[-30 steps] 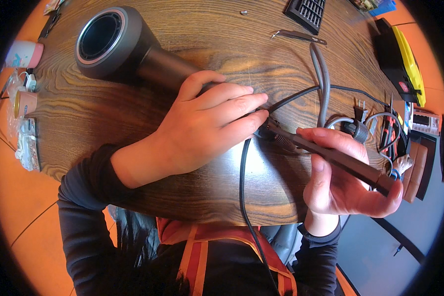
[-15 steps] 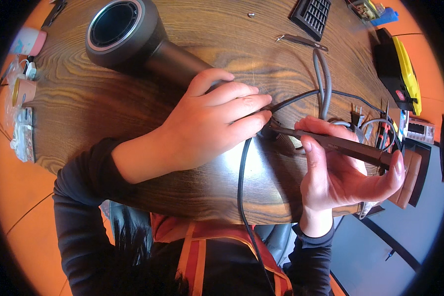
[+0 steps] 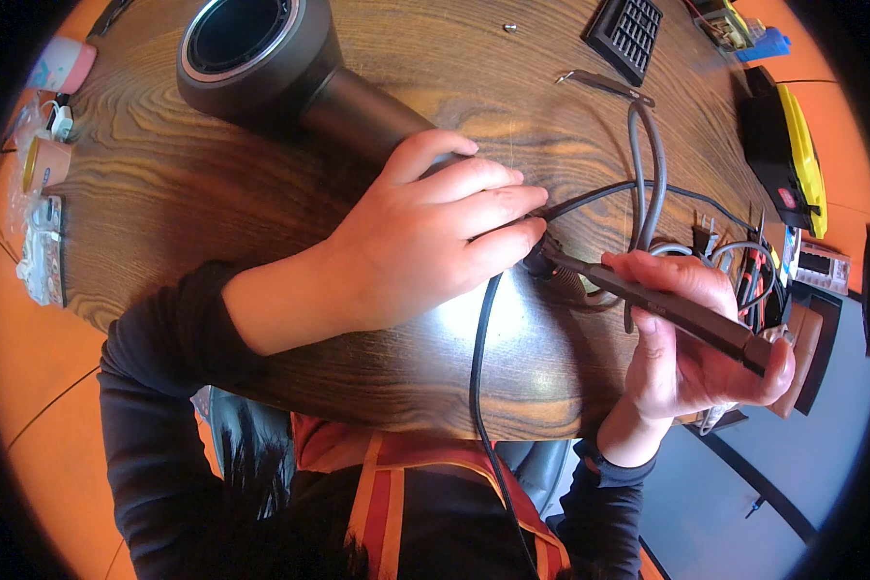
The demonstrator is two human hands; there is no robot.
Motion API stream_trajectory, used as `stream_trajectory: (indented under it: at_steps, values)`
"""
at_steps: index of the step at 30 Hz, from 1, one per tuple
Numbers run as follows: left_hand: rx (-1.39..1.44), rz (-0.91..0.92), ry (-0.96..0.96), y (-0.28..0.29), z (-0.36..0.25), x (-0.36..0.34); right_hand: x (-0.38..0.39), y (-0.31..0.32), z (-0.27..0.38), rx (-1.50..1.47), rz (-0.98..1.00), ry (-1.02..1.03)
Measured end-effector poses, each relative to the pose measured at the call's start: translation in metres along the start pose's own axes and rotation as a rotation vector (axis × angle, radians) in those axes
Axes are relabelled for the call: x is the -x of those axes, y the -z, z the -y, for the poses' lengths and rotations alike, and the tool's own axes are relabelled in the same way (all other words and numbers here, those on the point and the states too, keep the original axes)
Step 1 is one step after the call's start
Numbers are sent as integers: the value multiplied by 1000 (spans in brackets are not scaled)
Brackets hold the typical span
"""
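My left hand (image 3: 401, 246) is closed over the lower handle of a dark hair dryer (image 3: 362, 111), which lies across the table with its ringed round opening at upper left. My right hand (image 3: 677, 358) grips a slim dark screwdriver (image 3: 696, 324), one finger at its rear end. Its tip reaches the handle's end beside a ribbed cord sleeve (image 3: 561, 280); exactly what it touches is hidden. A black cord (image 3: 476, 377) hangs from there over the front edge. A looped grey cable (image 3: 657, 169) lies beside my right hand.
The wooden table (image 3: 184, 184) holds tweezers (image 3: 619, 87), a bit case (image 3: 621, 39), a small metal piece (image 3: 510, 27) and a yellow-and-black toolbox (image 3: 783, 159). At the left edge are a pink-and-white container (image 3: 63, 63) and a tub (image 3: 46, 164); tools and a plug (image 3: 703, 232) lie at right.
The whole view has shifted slightly. My right hand and the screwdriver's rear end have moved down and a little right. My left hand keeps its hold on the handle.
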State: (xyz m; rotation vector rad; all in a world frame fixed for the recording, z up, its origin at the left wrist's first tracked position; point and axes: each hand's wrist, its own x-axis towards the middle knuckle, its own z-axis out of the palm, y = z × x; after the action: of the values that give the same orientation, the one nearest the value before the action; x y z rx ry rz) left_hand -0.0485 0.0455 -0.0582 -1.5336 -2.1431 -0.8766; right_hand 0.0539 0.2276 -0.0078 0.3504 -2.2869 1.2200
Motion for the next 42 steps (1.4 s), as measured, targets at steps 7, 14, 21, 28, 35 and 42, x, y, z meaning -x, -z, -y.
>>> stream_trajectory:
  at_steps: [7,14,21,28,35,42]
  values:
    - [-19,0,-3,1,1,2,5,-1,2,0,-67,43]
    - [-41,7,-12,1,1,0,3,-4,-1,-37,-134,64]
    - [-36,17,-19,2,2,0,-3,-10,-1,-83,-247,47]
    - [-29,45,-16,3,2,1,-2,-13,8,-32,-315,21]
    - [-17,53,-20,4,3,1,6,-11,9,-104,-250,-61]
    - [-31,13,-13,3,2,0,5,-7,3,-71,-171,-4]
